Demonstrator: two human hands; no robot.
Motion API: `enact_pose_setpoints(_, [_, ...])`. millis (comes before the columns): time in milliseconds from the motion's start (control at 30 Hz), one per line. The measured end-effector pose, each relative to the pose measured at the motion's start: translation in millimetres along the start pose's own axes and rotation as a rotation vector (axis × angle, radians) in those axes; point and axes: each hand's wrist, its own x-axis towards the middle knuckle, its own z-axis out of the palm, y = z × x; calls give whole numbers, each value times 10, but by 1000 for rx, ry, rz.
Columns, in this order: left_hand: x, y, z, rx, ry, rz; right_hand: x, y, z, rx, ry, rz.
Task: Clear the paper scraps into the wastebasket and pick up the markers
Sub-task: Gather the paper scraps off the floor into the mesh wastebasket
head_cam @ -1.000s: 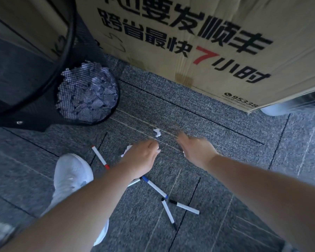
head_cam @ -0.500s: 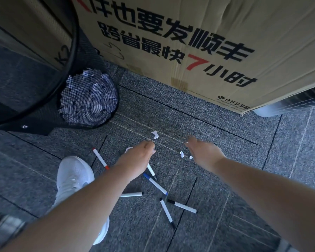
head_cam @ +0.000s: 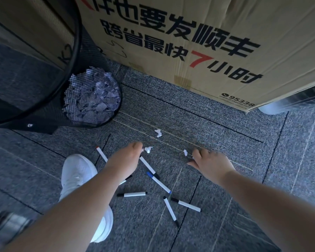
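Note:
Three white paper scraps lie on the grey carpet: one farther out (head_cam: 158, 133), one at my left fingertips (head_cam: 148, 149) and one just left of my right fingers (head_cam: 185, 152). My left hand (head_cam: 125, 159) has curled fingers that seem to pinch its scrap. With bent, spread fingers, my right hand (head_cam: 211, 162) touches the carpet and holds nothing. Several markers lie below the hands: a red-capped one (head_cam: 101, 154), a blue one (head_cam: 159, 182) and black ones (head_cam: 133, 194) (head_cam: 186, 204). The black mesh wastebasket (head_cam: 78, 42) stands at the left with paper in its bottom.
A large printed cardboard box (head_cam: 189, 42) stands behind the scraps. My white shoe (head_cam: 78, 171) is beside the left arm. A pale rounded object (head_cam: 269, 108) shows under the box's right corner.
Both hands drew back toward me and apart, uncovering more markers. A scrap now shows at my left fingertips, and the right hand has come down beside another scrap.

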Motion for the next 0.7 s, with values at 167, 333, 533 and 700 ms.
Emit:
enact_pose_setpoints(167, [1, -71, 25, -167, 107, -81, 5, -58, 46, 17, -92, 60])
enact_pose_setpoints(333, [-10, -160, 98, -277, 143, -209, 3, 18, -41, 148, -158, 91])
enact_pose_setpoints(533, [-31, -168, 182, -242, 98, -314, 152, -74, -187, 402, -9, 311])
enact_pose_setpoints(700, [-11, -130, 250, -198, 46, -369, 196, -258, -115, 534, 53, 326])
